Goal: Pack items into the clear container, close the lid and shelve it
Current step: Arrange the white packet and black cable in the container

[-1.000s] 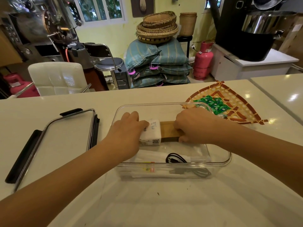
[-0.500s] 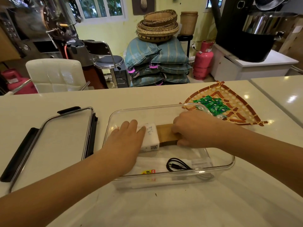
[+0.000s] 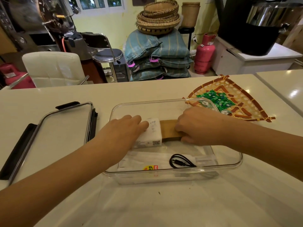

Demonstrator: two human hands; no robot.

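The clear container [image 3: 236, 163] stands open on the white counter in front of me. Inside it, my left hand [image 3: 124, 130] lies flat on a white box [image 3: 151, 133], fingers together. My right hand [image 3: 196, 125] presses its curled fingers on a brown wooden block [image 3: 168, 130] beside the white box. A black cable [image 3: 180, 162] lies on a white packet [image 3: 147, 163] along the container's near wall. The clear lid [image 3: 62, 130] with black clasps lies flat to the left of the container.
A woven bamboo tray [image 3: 255, 102] holding several green sachets [image 3: 216, 99] sits just behind the container's right corner. Beyond the counter's far edge are a white chair [image 3: 52, 69], a stool, stacked sacks and pink gas cylinders.
Both hands stay on the white box and the wooden block inside the container; the pair has shifted slightly. The view has dipped a little.
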